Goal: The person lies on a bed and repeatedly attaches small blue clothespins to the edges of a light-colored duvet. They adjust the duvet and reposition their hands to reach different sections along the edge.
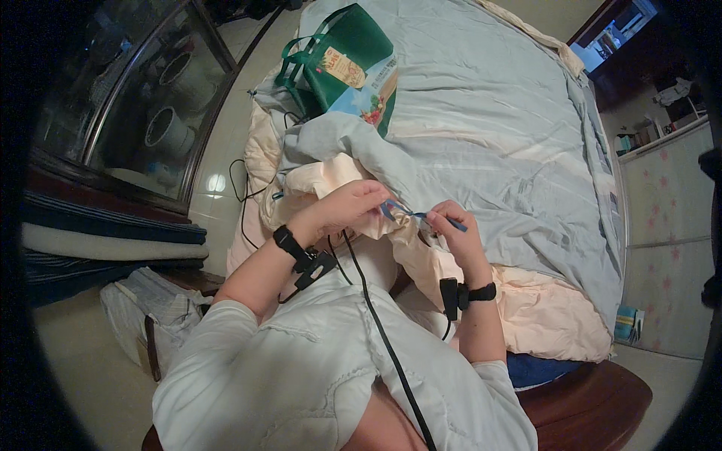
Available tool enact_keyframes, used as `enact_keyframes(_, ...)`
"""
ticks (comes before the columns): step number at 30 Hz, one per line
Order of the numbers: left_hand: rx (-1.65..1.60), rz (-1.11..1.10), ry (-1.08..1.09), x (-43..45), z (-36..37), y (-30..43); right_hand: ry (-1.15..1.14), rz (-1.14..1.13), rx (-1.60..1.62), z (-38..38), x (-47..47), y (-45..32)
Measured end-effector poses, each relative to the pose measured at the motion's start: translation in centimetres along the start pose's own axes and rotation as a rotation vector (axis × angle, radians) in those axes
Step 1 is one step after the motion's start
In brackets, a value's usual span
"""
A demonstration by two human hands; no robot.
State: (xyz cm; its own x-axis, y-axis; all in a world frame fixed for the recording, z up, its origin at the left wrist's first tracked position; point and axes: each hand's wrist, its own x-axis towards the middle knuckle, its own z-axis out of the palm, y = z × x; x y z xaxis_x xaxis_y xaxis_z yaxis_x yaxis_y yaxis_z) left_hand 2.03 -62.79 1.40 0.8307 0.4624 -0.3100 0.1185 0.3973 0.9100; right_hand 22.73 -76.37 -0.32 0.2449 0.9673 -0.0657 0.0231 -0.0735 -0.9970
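My left hand [359, 204] pinches one part of a thin blue ribbon [416, 213] between thumb and fingers. On the other side, my right hand [456, 226] grips the ribbon too, and a short tail sticks out past its fingers. Between the hands the ribbon crosses itself in what looks like a loop or knot. Just beneath lies the gathered edge of a cream quilt [433, 265], bunched over my lap. A grey-blue duvet cover [496, 186] spreads from there over the bed. Black devices are strapped to both wrists.
A green shopping bag [352, 62] bearing print stands on the bed. A black cable [375, 321] runs down my front. Glass doors [152, 101] are at the left, above folded mattresses [113, 242]. A plastic bag [158, 304] sits on the floor; a patterned cabinet [665, 242] stands right.
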Motion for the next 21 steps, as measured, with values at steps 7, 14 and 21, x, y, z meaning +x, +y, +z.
enact_keyframes(7, -0.419, 0.170, -0.095, 1.7, 2.2, 0.1, -0.049, 0.161, 0.880, 2.3, 0.2, -0.2)
enact_keyframes(14, 0.164, 0.190, 0.108, 2.2, 2.7, -1.1, -0.036, 0.263, 1.011, 3.0, 0.6, -0.2)
enact_keyframes(21, 0.128, 0.172, 0.081, 2.2, 1.9, -1.8, 0.081, 0.328, 0.762, 3.3, 0.2, -0.4)
